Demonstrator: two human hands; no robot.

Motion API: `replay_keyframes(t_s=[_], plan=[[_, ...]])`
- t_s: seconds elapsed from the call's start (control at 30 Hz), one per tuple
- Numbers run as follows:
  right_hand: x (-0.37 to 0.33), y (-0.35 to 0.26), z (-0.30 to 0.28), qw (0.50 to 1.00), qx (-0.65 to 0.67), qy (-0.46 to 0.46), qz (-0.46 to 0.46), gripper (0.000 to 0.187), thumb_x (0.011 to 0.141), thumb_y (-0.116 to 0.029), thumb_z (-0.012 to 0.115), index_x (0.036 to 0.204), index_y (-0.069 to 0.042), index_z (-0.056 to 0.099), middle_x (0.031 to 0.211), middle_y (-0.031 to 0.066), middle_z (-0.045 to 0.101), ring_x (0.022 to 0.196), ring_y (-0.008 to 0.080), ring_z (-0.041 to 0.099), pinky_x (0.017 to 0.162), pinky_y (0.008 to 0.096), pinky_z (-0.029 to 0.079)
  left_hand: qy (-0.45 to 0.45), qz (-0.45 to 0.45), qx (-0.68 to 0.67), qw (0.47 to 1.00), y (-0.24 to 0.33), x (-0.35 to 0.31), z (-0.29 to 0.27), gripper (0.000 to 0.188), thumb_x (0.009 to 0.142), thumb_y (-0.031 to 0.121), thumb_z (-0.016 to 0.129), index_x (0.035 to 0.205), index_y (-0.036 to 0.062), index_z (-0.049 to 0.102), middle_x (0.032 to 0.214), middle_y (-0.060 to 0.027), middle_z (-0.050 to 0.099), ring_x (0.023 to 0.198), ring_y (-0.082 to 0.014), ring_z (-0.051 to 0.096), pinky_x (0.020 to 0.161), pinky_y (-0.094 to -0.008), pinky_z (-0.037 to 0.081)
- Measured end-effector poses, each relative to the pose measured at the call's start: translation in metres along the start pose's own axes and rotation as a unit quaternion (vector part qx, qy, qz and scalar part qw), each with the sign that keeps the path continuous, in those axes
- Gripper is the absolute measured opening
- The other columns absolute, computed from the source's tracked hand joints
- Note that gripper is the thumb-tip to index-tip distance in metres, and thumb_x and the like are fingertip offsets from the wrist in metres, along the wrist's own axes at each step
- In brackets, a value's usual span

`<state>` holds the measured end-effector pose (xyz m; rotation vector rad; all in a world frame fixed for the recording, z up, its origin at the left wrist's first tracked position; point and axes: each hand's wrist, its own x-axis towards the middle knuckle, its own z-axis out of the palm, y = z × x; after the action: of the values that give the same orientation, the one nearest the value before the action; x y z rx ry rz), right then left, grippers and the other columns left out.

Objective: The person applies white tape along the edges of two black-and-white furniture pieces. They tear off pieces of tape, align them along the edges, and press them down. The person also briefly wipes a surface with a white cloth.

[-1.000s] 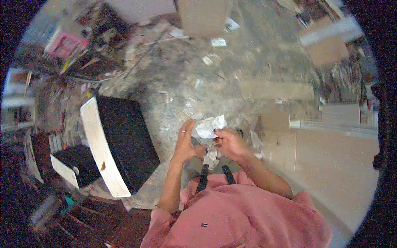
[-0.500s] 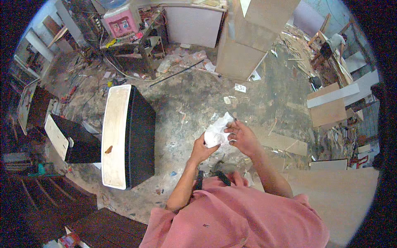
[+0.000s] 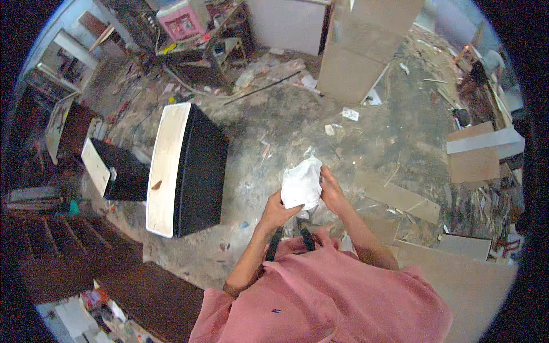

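A crumpled white sheet (image 3: 302,184), thin like paper or plastic, is held up in front of my chest. My left hand (image 3: 278,210) grips its lower left edge, thumb across the front. Along its right edge, my right hand (image 3: 331,191) holds it from the side, some fingers hidden behind. Whether the sheet wraps anything cannot be seen. Left of my hands, a black box-shaped cabinet (image 3: 200,171) with a pale, white-edged panel (image 3: 167,171) stands on the floor, apart from both hands.
A smaller black piece with a pale face (image 3: 96,166) stands farther left. Brown panels (image 3: 166,286) lie at the lower left. Tall boards (image 3: 351,63) stand ahead, near a cluttered table with a pink dispenser (image 3: 182,22). Scraps litter the floor; another person (image 3: 490,63) is at the far right.
The white sheet now looks fuller and more spread toward me. My right hand has moved from its front to its right edge. The surroundings have shifted right in view.
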<state>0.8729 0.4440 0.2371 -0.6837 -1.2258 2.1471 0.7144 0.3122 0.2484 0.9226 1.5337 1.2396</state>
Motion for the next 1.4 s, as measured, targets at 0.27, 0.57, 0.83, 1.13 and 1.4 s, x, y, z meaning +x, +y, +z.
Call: replay_keyframes(t_s=[0.27, 0.57, 0.83, 1.13, 1.4], plan=[[0.006, 0.041, 0.018, 0.959, 0.152, -0.203, 0.124, 0.087, 0.085, -0.049, 0.071, 0.151, -0.006, 0.033, 0.138, 0.0111, 0.055, 0.128, 0.0249, 0.054, 0.108, 0.0397, 0.043, 0.098, -0.063, -0.024, 0.993, -0.015, -0.062, 0.003, 0.037, 0.08, 0.009, 0.076, 0.115, 0.0001, 0.067, 0.105, -0.0078, 0.074, 0.097, -0.0146, 0.068, 0.085, -0.0319, 0.054], [0.023, 0.088, 0.102, 0.925, 0.156, -0.25, 0.241, 0.06, 0.095, -0.03, 0.064, 0.143, -0.004, 0.039, 0.131, 0.0107, 0.06, 0.12, 0.025, 0.06, 0.102, 0.0397, 0.05, 0.236, -0.069, -0.023, 0.969, -0.023, -0.124, -0.058, 0.032, 0.085, 0.01, 0.07, 0.116, 0.0003, 0.068, 0.105, -0.0094, 0.074, 0.096, -0.0157, 0.068, 0.085, -0.0319, 0.053], [0.038, 0.13, 0.214, 0.939, 0.029, -0.242, 0.243, 0.038, 0.099, -0.023, 0.059, 0.131, -0.004, 0.052, 0.123, 0.0092, 0.064, 0.113, 0.0215, 0.064, 0.099, 0.0391, 0.051, 0.277, -0.057, 0.003, 0.959, -0.029, -0.178, -0.148, 0.031, 0.088, 0.012, 0.068, 0.118, 0.0022, 0.066, 0.105, -0.0123, 0.074, 0.096, -0.018, 0.069, 0.083, -0.0337, 0.053], [0.033, 0.172, 0.316, 0.936, 0.055, -0.246, 0.245, 0.037, 0.102, -0.031, 0.055, 0.126, -0.003, 0.056, 0.117, 0.0097, 0.066, 0.108, 0.0215, 0.065, 0.094, 0.0384, 0.053, 0.344, -0.051, 0.114, 0.931, -0.028, -0.233, -0.209, 0.048, 0.081, 0.02, 0.072, 0.125, 0.0041, 0.058, 0.108, -0.0217, 0.07, 0.102, -0.0405, 0.068, 0.087, -0.0436, 0.053], [0.044, 0.206, 0.367, 0.897, -0.066, -0.289, 0.329, 0.054, 0.103, -0.048, 0.046, 0.127, 0.0, 0.054, 0.118, 0.0114, 0.065, 0.106, 0.0209, 0.066, 0.088, 0.0365, 0.055, 0.489, -0.168, 0.049, 0.854, -0.012, -0.259, -0.213, 0.058, 0.084, 0.031, 0.071, 0.131, 0.0027, 0.051, 0.11, -0.0254, 0.068, 0.105, -0.0433, 0.066, 0.09, -0.0466, 0.051]])
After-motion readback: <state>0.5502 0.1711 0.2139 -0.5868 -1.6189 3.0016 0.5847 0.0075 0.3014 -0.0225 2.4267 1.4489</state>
